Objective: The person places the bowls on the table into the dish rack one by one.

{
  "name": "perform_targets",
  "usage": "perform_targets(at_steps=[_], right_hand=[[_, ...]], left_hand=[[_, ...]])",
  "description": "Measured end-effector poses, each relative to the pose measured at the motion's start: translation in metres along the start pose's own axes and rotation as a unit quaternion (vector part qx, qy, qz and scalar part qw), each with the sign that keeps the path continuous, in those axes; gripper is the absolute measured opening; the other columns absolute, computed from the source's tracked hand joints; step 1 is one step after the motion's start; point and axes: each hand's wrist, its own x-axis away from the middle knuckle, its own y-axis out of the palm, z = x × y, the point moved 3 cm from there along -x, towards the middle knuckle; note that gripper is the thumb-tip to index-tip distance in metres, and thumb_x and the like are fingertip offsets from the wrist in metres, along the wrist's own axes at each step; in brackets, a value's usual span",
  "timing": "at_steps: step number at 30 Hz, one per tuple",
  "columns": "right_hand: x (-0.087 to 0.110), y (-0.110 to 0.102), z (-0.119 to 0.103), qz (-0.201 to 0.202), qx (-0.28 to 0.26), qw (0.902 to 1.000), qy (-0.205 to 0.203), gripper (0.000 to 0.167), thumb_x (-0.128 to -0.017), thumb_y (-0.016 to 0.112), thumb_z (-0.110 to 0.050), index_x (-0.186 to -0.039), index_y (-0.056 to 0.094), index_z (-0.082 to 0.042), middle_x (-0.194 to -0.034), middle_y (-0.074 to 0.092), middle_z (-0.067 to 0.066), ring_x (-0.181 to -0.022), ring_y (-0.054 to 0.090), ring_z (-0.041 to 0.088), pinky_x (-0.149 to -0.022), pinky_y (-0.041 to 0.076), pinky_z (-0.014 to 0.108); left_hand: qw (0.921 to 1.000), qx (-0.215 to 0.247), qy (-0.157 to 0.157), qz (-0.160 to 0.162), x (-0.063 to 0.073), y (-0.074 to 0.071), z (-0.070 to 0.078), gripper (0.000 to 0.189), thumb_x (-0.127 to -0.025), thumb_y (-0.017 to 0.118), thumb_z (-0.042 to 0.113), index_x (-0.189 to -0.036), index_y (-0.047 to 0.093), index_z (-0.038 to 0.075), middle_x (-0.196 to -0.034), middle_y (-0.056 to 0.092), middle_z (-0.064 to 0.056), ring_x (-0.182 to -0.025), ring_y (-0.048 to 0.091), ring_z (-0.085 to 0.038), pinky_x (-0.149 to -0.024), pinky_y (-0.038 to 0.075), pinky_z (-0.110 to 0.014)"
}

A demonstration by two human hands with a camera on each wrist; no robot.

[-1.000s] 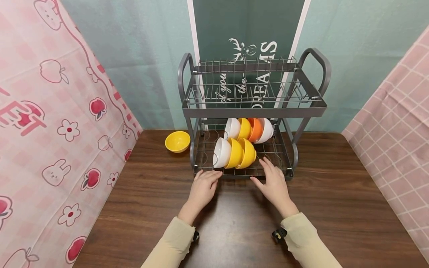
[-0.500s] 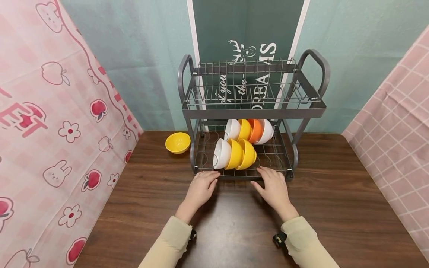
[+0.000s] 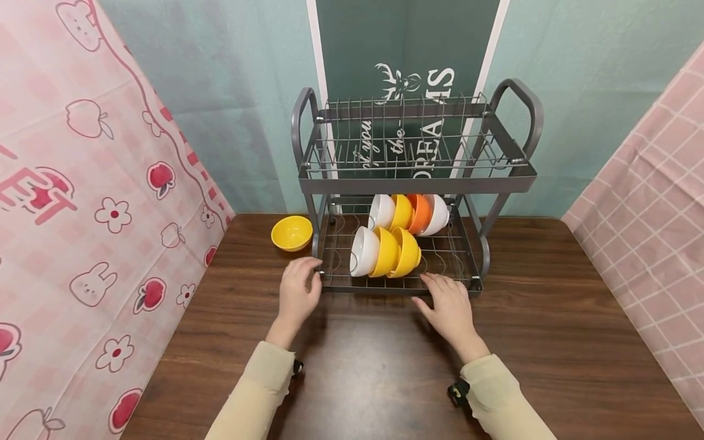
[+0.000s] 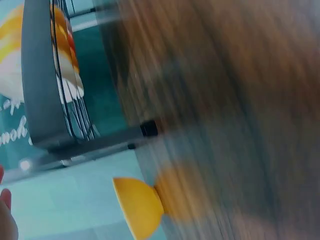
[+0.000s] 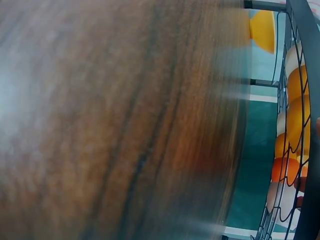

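My left hand [image 3: 299,291] is beside the front left corner of the grey two-tier dish rack [image 3: 418,185], fingers bent loosely with nothing in them. Just beyond it a yellow bowl [image 3: 291,233] stands upright on the table, left of the rack. At the lower tier's front rail, my right hand [image 3: 448,304] touches the rack with its fingers, thumb spread apart. On that tier, tilted on their sides in a front row, lean a white bowl [image 3: 364,252] and two yellow bowls [image 3: 407,252]. Behind them are white, yellow and orange bowls [image 3: 420,214].
The rack's upper wire tier [image 3: 412,146] overhangs the bowls, with curved handles [image 3: 522,110] at both ends. Everything stands on a dark wooden table [image 3: 374,366]. A pink printed cloth [image 3: 126,244] borders the left side, a pink checked one [image 3: 649,201] the right.
My left hand has moved left from the rack's front rail to its corner, nearer the yellow bowl. The right hand's fingers drew back slightly to the rail, then stayed. The bowls look unmoved.
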Motion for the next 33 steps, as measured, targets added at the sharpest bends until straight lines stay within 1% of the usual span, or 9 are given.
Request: perform_targets(at_steps=[3,5,8,11,15,19,22,27,33], right_hand=[[0.0,0.0,0.0,0.006,0.0,1.0,-0.005,0.055,-0.077,0.068,-0.044,-0.12,0.059,-0.01,-0.117,0.063,0.012,-0.108,0.055,0.031,-0.09,0.04,0.049],[0.0,0.0,0.0,0.01,0.001,0.9999,-0.008,0.055,-0.077,0.068,-0.043,-0.12,0.059,-0.011,-0.116,0.063,0.011,-0.107,0.055,0.03,-0.089,0.04,0.048],[0.0,0.0,0.0,0.014,0.0,0.9998,-0.01,0.057,-0.075,0.07,-0.042,-0.121,0.059,-0.011,-0.116,0.063,0.011,-0.107,0.055,0.03,-0.088,0.04,0.048],[0.0,-0.001,0.0,0.015,-0.001,0.9998,-0.01,0.057,-0.075,0.07,-0.043,-0.121,0.058,-0.011,-0.116,0.063,0.01,-0.107,0.055,0.03,-0.087,0.04,0.048],[0.0,-0.001,0.001,0.013,-0.005,0.9999,-0.006,0.054,-0.077,0.068,-0.045,-0.119,0.06,-0.012,-0.117,0.062,0.009,-0.107,0.054,0.03,-0.087,0.04,0.048],[0.001,0.0,0.001,0.013,-0.008,0.9999,-0.004,0.052,-0.076,0.069,-0.044,-0.117,0.061,-0.013,-0.117,0.062,0.008,-0.106,0.054,0.03,-0.086,0.04,0.048],[0.001,0.001,0.001,0.013,-0.011,0.9999,-0.002,0.05,-0.076,0.07,-0.043,-0.116,0.062,-0.013,-0.117,0.062,0.008,-0.105,0.055,0.03,-0.086,0.04,0.048],[0.002,0.002,0.0,0.014,-0.011,0.9998,0.001,0.05,-0.077,0.068,-0.045,-0.115,0.063,-0.013,-0.117,0.062,0.008,-0.105,0.054,0.03,-0.086,0.039,0.047],[0.001,0.002,-0.001,0.022,-0.01,0.9997,0.004,0.049,-0.076,0.067,-0.046,-0.114,0.063,-0.013,-0.117,0.062,0.008,-0.104,0.054,0.03,-0.086,0.038,0.047]], left_hand=[[0.9989,0.002,-0.046,0.012,-0.005,-0.004,-0.015,0.026,-0.077,0.056,0.001,-0.102,0.064,0.001,-0.105,0.063,-0.014,-0.1,0.055,-0.03,-0.089,0.043,-0.041],[0.9965,-0.011,-0.082,0.0,-0.008,-0.006,-0.026,0.028,-0.078,0.058,0.0,-0.106,0.063,0.0,-0.112,0.06,-0.014,-0.106,0.052,-0.031,-0.093,0.042,-0.043],[0.9891,-0.047,-0.131,-0.048,-0.013,-0.006,-0.041,0.035,-0.08,0.06,0.004,-0.116,0.059,0.002,-0.126,0.054,-0.012,-0.117,0.046,-0.031,-0.099,0.04,-0.046],[0.9758,-0.092,-0.162,-0.114,-0.016,-0.003,-0.056,0.049,-0.082,0.061,0.011,-0.13,0.049,0.007,-0.139,0.044,-0.01,-0.128,0.04,-0.031,-0.102,0.037,-0.049],[0.9584,-0.137,-0.17,-0.184,-0.016,0.005,-0.072,0.064,-0.084,0.061,0.015,-0.142,0.034,0.011,-0.148,0.033,-0.01,-0.134,0.033,-0.031,-0.106,0.034,-0.05],[0.9468,-0.167,-0.165,-0.22,-0.013,0.013,-0.087,0.067,-0.085,0.061,0.015,-0.144,0.031,0.009,-0.15,0.03,-0.011,-0.136,0.032,-0.031,-0.109,0.031,-0.048],[0.9386,-0.184,-0.168,-0.239,-0.014,0.019,-0.097,0.065,-0.086,0.061,0.014,-0.143,0.032,0.007,-0.15,0.031,-0.012,-0.136,0.032,-0.031,-0.111,0.029,-0.046],[0.9201,-0.214,-0.177,-0.276,-0.017,0.028,-0.11,0.056,-0.089,0.056,0.013,-0.141,0.036,0.004,-0.147,0.037,-0.013,-0.136,0.034,-0.03,-0.113,0.027,-0.042],[0.8982,-0.239,-0.193,-0.315,-0.022,0.036,-0.119,0.046,-0.09,0.054,0.013,-0.135,0.046,0.006,-0.139,0.048,-0.013,-0.129,0.044,-0.03,-0.108,0.035,-0.043]])
